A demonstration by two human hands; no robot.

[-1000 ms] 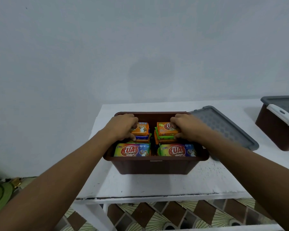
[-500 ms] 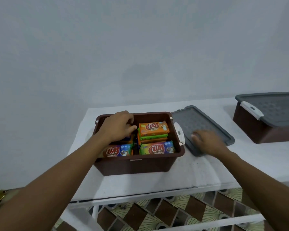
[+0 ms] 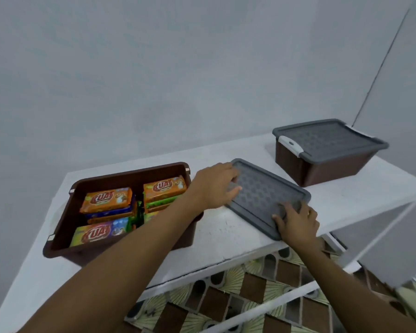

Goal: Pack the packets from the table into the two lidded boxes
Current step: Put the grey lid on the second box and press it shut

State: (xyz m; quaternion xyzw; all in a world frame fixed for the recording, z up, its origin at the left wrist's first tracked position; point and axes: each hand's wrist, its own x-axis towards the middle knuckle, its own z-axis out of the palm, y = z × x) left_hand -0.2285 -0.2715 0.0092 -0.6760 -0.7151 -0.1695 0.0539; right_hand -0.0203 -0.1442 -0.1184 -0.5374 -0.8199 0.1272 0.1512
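The open brown box (image 3: 60,234) stands at the table's left, holding several orange, green and blue packets (image 3: 106,199) in stacks. Right of it a loose grey lid (image 3: 267,195) lies flat on the table. My left hand (image 3: 214,186) reaches across the box's right end and grips the lid's far left corner, thumb on top. My right hand (image 3: 297,223) rests on the lid's near right corner with its fingers spread flat on the top. The second brown box (image 3: 322,169) sits at the back right with its grey lid (image 3: 327,139) on and a white latch (image 3: 290,145) down.
The white table (image 3: 226,236) has its front edge just below the loose lid's near corner. Under it are white frame bars and a patterned brown and cream floor (image 3: 250,299). A plain grey wall stands behind.
My left hand has left the packets in the open box and moved right onto the lid's far corner. My right hand has slid to the lid's near right corner. The view has swung right.
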